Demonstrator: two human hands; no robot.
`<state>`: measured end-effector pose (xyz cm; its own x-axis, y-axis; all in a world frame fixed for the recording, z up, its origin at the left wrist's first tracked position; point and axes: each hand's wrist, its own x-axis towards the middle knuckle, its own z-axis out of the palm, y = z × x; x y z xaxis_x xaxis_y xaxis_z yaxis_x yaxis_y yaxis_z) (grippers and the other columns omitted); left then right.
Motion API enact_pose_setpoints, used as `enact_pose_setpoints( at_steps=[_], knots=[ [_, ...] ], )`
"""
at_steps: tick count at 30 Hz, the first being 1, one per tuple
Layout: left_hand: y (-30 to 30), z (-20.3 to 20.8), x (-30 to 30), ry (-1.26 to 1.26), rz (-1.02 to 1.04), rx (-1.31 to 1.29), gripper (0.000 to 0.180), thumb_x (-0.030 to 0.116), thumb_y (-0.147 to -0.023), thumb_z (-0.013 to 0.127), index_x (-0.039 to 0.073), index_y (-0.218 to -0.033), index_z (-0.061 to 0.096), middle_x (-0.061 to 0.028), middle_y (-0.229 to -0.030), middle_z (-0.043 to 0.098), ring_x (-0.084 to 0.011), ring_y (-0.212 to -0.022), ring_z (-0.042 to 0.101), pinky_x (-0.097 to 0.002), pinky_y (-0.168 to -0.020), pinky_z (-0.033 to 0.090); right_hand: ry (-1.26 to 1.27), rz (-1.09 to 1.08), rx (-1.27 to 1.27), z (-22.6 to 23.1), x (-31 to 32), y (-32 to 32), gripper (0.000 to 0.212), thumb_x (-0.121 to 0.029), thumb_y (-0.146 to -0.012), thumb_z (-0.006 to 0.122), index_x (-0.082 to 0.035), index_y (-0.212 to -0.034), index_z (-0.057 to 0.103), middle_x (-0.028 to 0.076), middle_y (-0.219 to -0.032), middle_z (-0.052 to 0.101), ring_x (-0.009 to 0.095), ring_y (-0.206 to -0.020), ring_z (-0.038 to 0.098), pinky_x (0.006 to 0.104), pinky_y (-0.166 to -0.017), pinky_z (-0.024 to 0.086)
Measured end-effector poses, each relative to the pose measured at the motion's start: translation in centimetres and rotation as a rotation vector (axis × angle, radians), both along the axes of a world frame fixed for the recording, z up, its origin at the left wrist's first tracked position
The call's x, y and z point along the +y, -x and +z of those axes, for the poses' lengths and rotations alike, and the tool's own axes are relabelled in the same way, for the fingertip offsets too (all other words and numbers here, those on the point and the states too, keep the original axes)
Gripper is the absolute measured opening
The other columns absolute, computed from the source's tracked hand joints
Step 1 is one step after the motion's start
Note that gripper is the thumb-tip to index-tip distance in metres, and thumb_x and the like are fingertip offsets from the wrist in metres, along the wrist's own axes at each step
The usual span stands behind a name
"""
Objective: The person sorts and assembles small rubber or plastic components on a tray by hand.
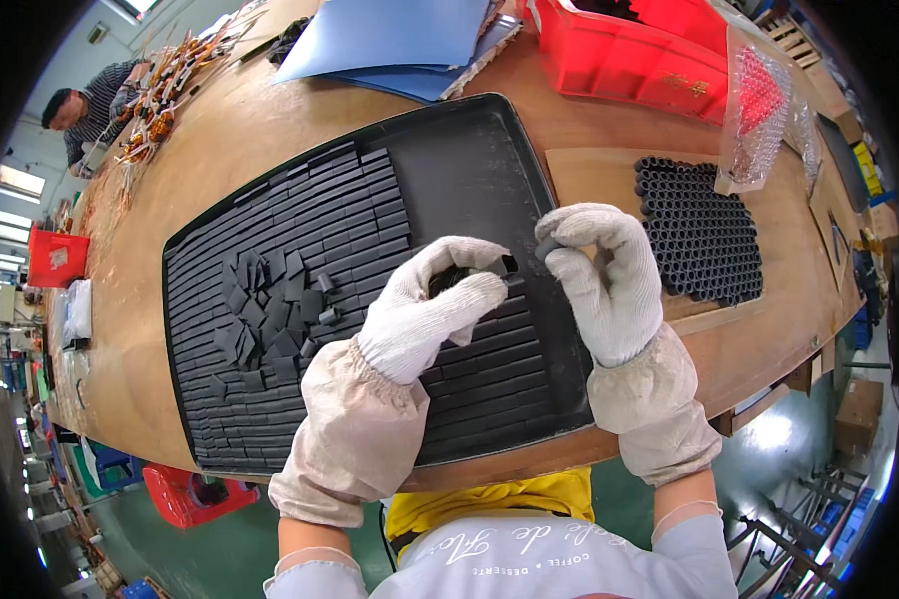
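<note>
Both my hands wear white knitted gloves and beige sleeve covers. My left hand (425, 304) is closed above the black tray (469, 165), with a small black piece (510, 265) between thumb and fingertips. More dark material shows inside its curled fingers, too hidden to name. Over the tray's right edge, my right hand (614, 285) pinches a small dark grey rounded piece (546, 248). Tight rows of flat black rectangular pieces (479, 374) line much of the tray. A loose heap of similar pieces (275, 309) lies on the rows at left, with a few short tubes (327, 315) among them.
Right of the tray, short black tubes (697, 230) stand packed upright on a board (589, 180). Beyond are a red bin (634, 60), bubble wrap (754, 120) and blue sheets (390, 40). At far left a person (95, 110) works beside a wire heap (160, 110).
</note>
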<state>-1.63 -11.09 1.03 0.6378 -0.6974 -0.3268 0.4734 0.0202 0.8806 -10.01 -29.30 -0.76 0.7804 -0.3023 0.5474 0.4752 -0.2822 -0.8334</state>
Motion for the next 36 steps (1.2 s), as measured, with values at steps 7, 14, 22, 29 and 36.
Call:
enact_pose_setpoints(
  at_steps=[7, 14, 22, 29, 36],
  knots=[
    [0.4, 0.2, 0.2, -0.067, 0.016, -0.062, 0.021, 0.012, -0.090, 0.068, 0.005, -0.110, 0.065, 0.0014, -0.085, 0.063, -0.0030, -0.065, 0.051, -0.0187, -0.054, 0.040, -0.267, 0.147, 0.135, 0.3, 0.7, 0.5, 0.019, 0.002, -0.090, 0.065, -0.001, -0.105, 0.055, 0.010, -0.107, 0.064, 0.014, -0.099, 0.061, 0.0279, -0.089, 0.050],
    [0.4, 0.1, 0.6, -0.108, -0.055, -0.040, 0.028, 0.021, -0.090, 0.072, 0.007, -0.114, 0.066, 0.0022, -0.089, 0.067, -0.0025, -0.067, 0.054, -0.0178, -0.057, 0.044, -0.288, 0.191, 0.192, 0.0, 1.1, 0.1, 0.017, 0.001, -0.092, 0.065, -0.001, -0.105, 0.055, 0.009, -0.105, 0.064, 0.013, -0.093, 0.062, 0.0277, -0.085, 0.052],
    [0.6, 0.0, 0.2, -0.070, -0.009, -0.006, 0.032, 0.019, -0.090, 0.072, 0.004, -0.117, 0.064, 0.0024, -0.084, 0.063, -0.0022, -0.063, 0.051, -0.0181, -0.054, 0.042, 0.221, 0.100, 0.055, 0.1, 0.2, -1.0, 0.012, -0.008, -0.085, 0.071, -0.003, -0.094, 0.065, 0.013, -0.096, 0.066, 0.029, -0.090, 0.064, 0.0374, -0.081, 0.053],
    [0.4, 0.3, 1.3, 0.003, -0.002, -0.043, 0.028, 0.015, -0.091, 0.071, 0.005, -0.117, 0.065, 0.0024, -0.089, 0.064, -0.0014, -0.063, 0.050, -0.0171, -0.053, 0.040, 0.365, -0.036, -0.052, 1.5, -1.4, -1.4, 0.015, -0.010, -0.082, 0.072, -0.005, -0.095, 0.066, 0.012, -0.097, 0.066, 0.031, -0.092, 0.064, 0.0407, -0.083, 0.051],
    [0.4, 1.7, -0.9, -0.190, 0.022, -0.406, 0.027, 0.012, -0.091, 0.066, 0.003, -0.116, 0.066, 0.0016, -0.089, 0.067, -0.0014, -0.063, 0.048, -0.0161, -0.052, 0.037, 0.979, -0.883, 0.223, -1.8, -10.8, -0.6, 0.015, -0.017, -0.078, 0.076, -0.016, -0.091, 0.068, 0.004, -0.101, 0.063, 0.028, -0.101, 0.058, 0.0441, -0.088, 0.043]
  ],
)
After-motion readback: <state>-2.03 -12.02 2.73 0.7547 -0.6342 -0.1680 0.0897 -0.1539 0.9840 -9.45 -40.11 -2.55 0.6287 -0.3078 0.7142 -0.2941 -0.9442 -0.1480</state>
